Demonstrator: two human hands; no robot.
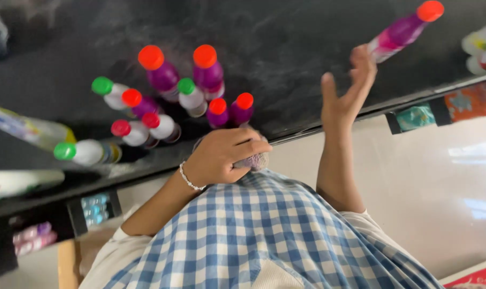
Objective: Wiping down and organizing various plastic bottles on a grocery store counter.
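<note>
Reaching along the dark shelf, the open right hand steadies a purple bottle near its edge, while the left hand grips a cloth.

Cluster of capped bottles (red and green tops), dark shelf, checked apron
</note>
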